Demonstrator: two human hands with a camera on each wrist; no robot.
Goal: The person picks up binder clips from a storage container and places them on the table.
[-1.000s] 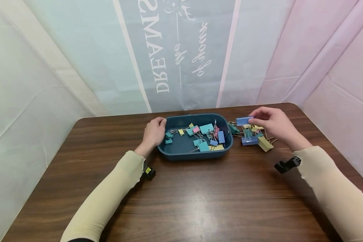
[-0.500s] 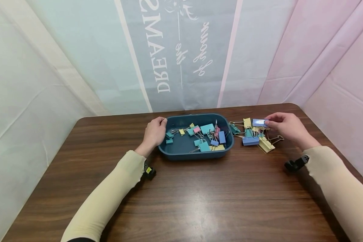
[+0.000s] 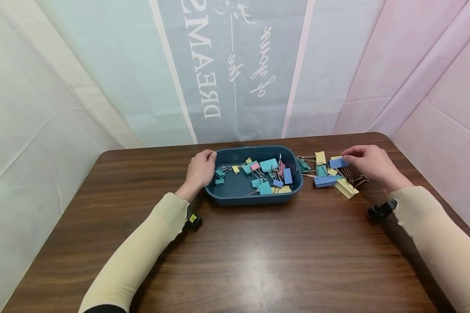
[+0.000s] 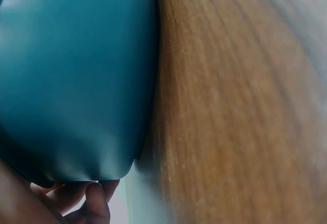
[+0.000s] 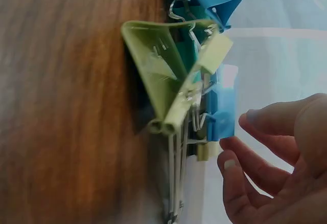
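In the head view, my left hand point(image 3: 201, 168) grips the left end of a dark teal plastic tray point(image 3: 250, 201); curled fingers point(image 4: 96, 203) show at its end in the left wrist view. Various coloured binder clips lie in the tray. My right hand point(image 3: 372, 164) is at a pile of binder clips right of the tray. A blue binder clip point(image 3: 338, 162) rests tilted on that pile. In the right wrist view its body point(image 5: 223, 106) lies just beyond the parted fingertips, and one finger appears to touch its corner. A large yellow binder clip point(image 5: 153, 65) stands nearer the camera.
Another blue binder clip point(image 3: 325, 181) and a yellow binder clip point(image 3: 345, 188) lie at the pile's front. A green binder clip point(image 3: 303, 164) sits against the tray's right end. The brown wood table point(image 3: 235, 261) meets a printed curtain point(image 3: 243, 78) at the back.
My right hand carried the blue binder clip right and down onto the pile, and its fingers have loosened from it. My left hand stayed on the tray.
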